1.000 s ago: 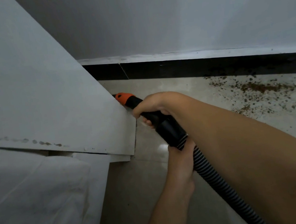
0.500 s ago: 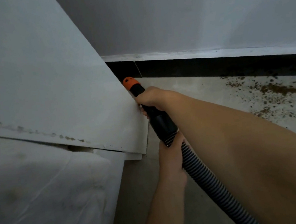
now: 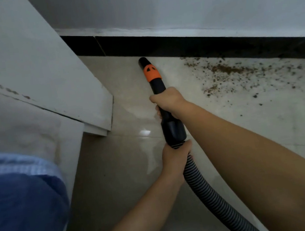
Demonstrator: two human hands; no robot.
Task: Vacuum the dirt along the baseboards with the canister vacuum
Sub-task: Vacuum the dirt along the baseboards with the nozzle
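**A:** What's around you there?

**B:** To your left, pale flat boards (image 3: 31, 73) lean off the floor, their lower corner close to the black nozzle (image 3: 155, 80) but not touching it. Beneath them lies a grey-white sheet (image 3: 24, 136), and a blue cloth (image 3: 22, 210) fills your lower left. Ahead runs the black baseboard (image 3: 177, 43) under a pale wall (image 3: 171, 2). The floor tiles (image 3: 117, 178) are glossy beige.

**A:** And the dirt?

**B:** The brown dirt (image 3: 225, 70) is scattered on the tiles to the right of the nozzle, thickest against the baseboard, thinning into specks toward the right edge. The nozzle tip sits just short of the baseboard, left of the dirt and apart from it. Nothing lies between the two.

**A:** Any writing on the tool?

**B:** None readable. The orange collar (image 3: 152, 73) near the tip shows two dark cut-out marks, nothing more.

**A:** How are you holding it?

**B:** Your right hand (image 3: 168, 101) is wrapped around the nozzle tube below the orange collar, fingers curled under it. Your left hand (image 3: 174, 158) grips the ribbed hose (image 3: 206, 193) right where it meets the thicker black cuff (image 3: 174, 132), fingers closed round it. The hose trails back toward you, down past your right forearm.
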